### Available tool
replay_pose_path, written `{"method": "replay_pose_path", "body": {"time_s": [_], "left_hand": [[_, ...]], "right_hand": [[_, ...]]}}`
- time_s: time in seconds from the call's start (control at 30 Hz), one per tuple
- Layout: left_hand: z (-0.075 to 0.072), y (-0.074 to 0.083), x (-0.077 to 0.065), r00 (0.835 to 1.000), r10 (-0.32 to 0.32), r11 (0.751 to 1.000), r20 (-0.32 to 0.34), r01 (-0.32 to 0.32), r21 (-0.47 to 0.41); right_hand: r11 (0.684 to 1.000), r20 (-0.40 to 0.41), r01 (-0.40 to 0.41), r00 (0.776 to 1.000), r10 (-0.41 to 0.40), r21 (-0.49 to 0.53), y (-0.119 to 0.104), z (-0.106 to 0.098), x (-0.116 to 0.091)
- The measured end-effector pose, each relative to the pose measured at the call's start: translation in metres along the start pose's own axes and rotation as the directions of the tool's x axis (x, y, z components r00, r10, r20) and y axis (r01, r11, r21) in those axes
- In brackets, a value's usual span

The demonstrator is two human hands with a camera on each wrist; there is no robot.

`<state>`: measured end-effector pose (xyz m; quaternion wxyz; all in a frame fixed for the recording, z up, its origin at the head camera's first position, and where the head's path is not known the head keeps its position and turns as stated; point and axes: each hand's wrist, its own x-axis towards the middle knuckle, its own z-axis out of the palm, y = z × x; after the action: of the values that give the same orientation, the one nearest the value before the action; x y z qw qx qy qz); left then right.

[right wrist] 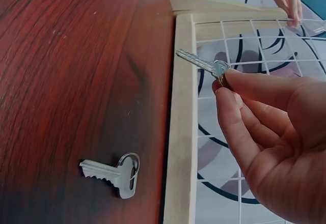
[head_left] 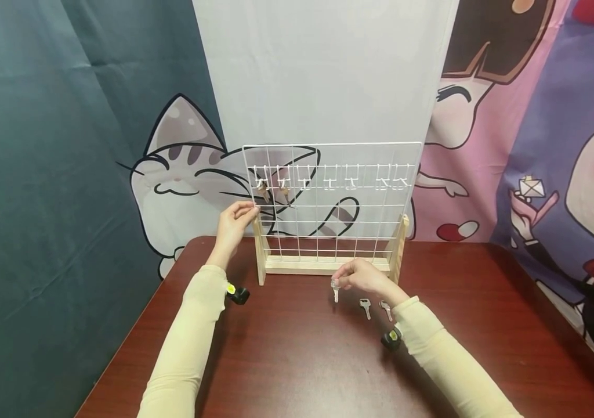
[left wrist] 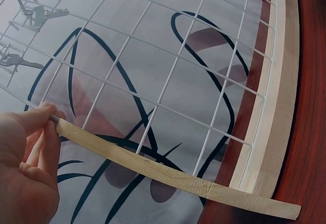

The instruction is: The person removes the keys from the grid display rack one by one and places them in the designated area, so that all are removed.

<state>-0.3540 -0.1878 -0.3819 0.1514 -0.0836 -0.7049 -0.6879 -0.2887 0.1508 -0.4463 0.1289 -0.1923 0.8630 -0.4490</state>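
Note:
A white wire grid rack (head_left: 328, 206) on a wooden stand (head_left: 302, 266) stands upright at the back of the table. My left hand (head_left: 235, 223) pinches its left side wire between thumb and fingers, just where the wooden upright (left wrist: 127, 154) ends. In front of the rack, my right hand (head_left: 363, 276) pinches a silver key (right wrist: 201, 64) by its ringed head, the blade pointing away from the fingers. Two more keys lie on the table by that hand, a nearer key (head_left: 365, 307) and one farther right (head_left: 386, 309). Two keys (left wrist: 38, 16) hang from the leftmost hooks.
Several white hooks (head_left: 330, 183) line the upper part of the grid. The dark red wooden table (head_left: 297, 360) extends on both sides of the stand. Printed cloth (head_left: 328, 69) hangs behind it. A small black camera (head_left: 392, 338) is on each wrist.

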Motion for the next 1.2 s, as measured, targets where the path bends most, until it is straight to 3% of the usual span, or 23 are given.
{"method": "replay_pose_path", "body": {"time_s": [0.3, 0.5, 0.9, 1.2], "left_hand": [[-0.002, -0.001, 0.003, 1.0, -0.008, 1.0, 0.008, 0.008, -0.008], [0.0, -0.002, 0.003, 1.0, 0.014, 1.0, -0.005, -0.014, 0.006], [-0.001, -0.004, 0.003, 1.0, 0.01, 1.0, -0.008, -0.01, 0.012], [0.0, -0.003, 0.002, 1.0, 0.007, 1.0, -0.007, -0.007, -0.003]], "right_hand": [[0.997, 0.082, 0.022, 0.997, -0.016, -0.072, 0.008, 0.002, 0.007], [0.996, 0.117, -0.019, 0.993, 0.03, -0.092, 0.011, 0.003, 0.008], [0.983, 0.1, -0.125, 0.985, 0.139, -0.131, 0.029, 0.001, 0.009], [0.967, 0.095, -0.111, 0.986, 0.135, -0.229, 0.034, -0.004, 0.006]]}}
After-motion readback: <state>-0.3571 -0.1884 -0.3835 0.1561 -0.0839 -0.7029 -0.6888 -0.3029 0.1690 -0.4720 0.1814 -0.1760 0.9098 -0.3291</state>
